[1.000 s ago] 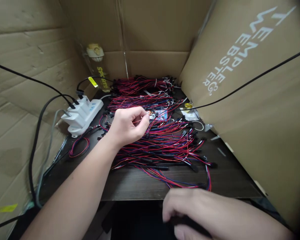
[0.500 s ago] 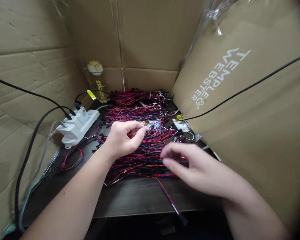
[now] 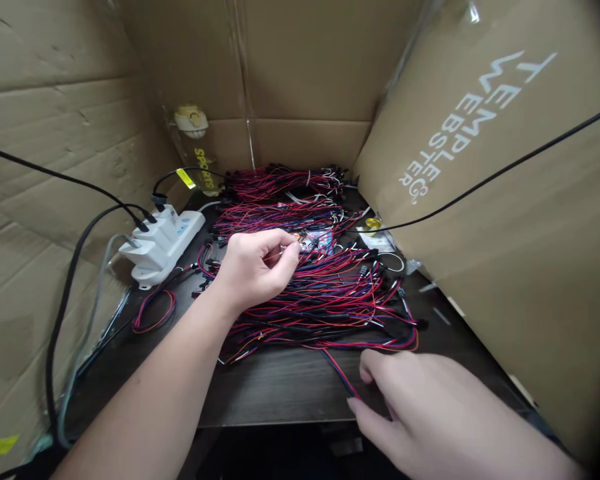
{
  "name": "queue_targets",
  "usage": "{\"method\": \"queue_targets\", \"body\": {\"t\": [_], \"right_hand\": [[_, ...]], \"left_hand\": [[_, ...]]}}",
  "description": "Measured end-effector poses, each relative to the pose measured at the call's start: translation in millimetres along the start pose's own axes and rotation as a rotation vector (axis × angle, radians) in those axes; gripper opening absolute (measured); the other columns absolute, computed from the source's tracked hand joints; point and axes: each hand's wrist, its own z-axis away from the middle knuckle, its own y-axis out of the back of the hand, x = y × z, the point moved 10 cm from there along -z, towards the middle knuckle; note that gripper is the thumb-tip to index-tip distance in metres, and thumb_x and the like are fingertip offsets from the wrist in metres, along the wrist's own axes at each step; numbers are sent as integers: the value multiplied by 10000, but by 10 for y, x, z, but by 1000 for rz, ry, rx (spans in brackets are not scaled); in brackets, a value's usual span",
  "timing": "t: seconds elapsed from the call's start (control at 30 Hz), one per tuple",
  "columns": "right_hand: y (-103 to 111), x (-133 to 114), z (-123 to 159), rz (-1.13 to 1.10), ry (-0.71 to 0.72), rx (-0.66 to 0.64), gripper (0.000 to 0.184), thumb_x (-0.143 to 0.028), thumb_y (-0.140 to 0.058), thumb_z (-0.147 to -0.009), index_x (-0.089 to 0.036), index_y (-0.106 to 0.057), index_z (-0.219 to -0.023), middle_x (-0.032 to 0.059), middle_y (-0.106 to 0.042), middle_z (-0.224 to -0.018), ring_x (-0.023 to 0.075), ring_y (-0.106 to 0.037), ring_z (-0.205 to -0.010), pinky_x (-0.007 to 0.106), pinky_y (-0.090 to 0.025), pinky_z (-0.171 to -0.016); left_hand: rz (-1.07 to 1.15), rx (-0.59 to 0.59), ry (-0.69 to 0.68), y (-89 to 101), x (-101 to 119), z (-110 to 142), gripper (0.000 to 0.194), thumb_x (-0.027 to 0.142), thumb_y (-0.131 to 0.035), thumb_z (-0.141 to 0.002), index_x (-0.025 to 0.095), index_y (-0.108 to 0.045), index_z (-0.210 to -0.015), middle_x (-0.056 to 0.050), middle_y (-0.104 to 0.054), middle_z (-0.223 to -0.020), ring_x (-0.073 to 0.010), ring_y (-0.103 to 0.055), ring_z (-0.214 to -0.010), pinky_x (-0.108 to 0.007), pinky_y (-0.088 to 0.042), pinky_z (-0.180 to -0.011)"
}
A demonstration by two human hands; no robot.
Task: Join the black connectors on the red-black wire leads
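A large pile of red, blue and black wires (image 3: 325, 293) with black connectors lies on a dark table (image 3: 280, 387). My left hand (image 3: 255, 267) rests on the pile's left side, its thumb and fingers pinched on a thin wire end beside a small printed circuit part (image 3: 313, 243). My right hand (image 3: 420, 400) is at the table's front edge, its fingers curled around a red and blue wire strand (image 3: 343, 377) that trails out of the pile.
Bundled wires (image 3: 285, 183) lie at the back. A white power strip (image 3: 163, 237) with black cables plugged in sits at left, next to a looped red wire (image 3: 153, 313). Cardboard walls (image 3: 505, 200) enclose the table. A clear bottle (image 3: 195, 143) stands in the back corner.
My right hand has pulled back from the middle of the pile to the table's front edge, taking hold of a trailing strand. My left hand has kept its pinch in place.
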Motion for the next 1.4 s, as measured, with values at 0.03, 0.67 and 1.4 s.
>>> {"method": "queue_targets", "body": {"t": [0.03,0.67,1.4], "right_hand": [[-111,63,54,1,-46,-29,114,-207,-573,-882,-213,-632,-784,45,-681,-760,192,-621,-624,313,-248,-588],[32,177,-255,252,-106,-124,188,-97,-520,-842,-166,-675,-762,117,-727,-770,252,-684,-693,318,-202,-579],[670,-168,-1122,-1165,447,438,223,-373,-670,-932,-152,-649,-914,19,-643,-831,104,-550,-714,246,-477,-662]], "left_hand": [[0,-3,1,-6,-2,0,133,201,-672,-860,138,-734,-761,71,-429,-487,-34,-340,-429,-187,-263,-427],[-2,-27,12,-43,-2,-7,162,212,-662,-848,144,-725,-715,61,-460,-476,-47,-351,-429,-202,-277,-435],[222,0,92,29,1,-32,172,237,-674,-881,126,-777,-800,-33,-705,-623,-90,-579,-500,-186,-445,-464]]}}
